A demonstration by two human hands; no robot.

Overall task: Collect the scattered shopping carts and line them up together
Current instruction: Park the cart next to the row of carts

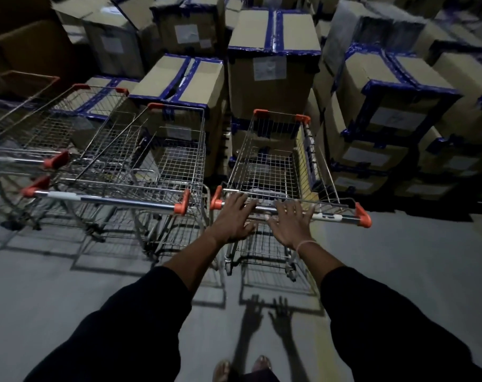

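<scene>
A wire shopping cart (273,161) with orange corner caps stands straight ahead, its nose against the stacked boxes. Its chrome handle bar (336,215) runs across in front of me. My left hand (235,217) and my right hand (290,223) lie side by side over the left half of that bar, fingers spread and straight, not curled round it. To the left, a second cart (151,166) stands parallel and close beside it. Further left, two more carts (55,139) sit side by side with it.
Cardboard boxes with blue tape (273,75) are stacked high along the whole back and right side (394,119), right against the carts' fronts. Grey concrete floor (413,266) stretches to the right and behind me. My feet in sandals (242,369) show at the bottom edge.
</scene>
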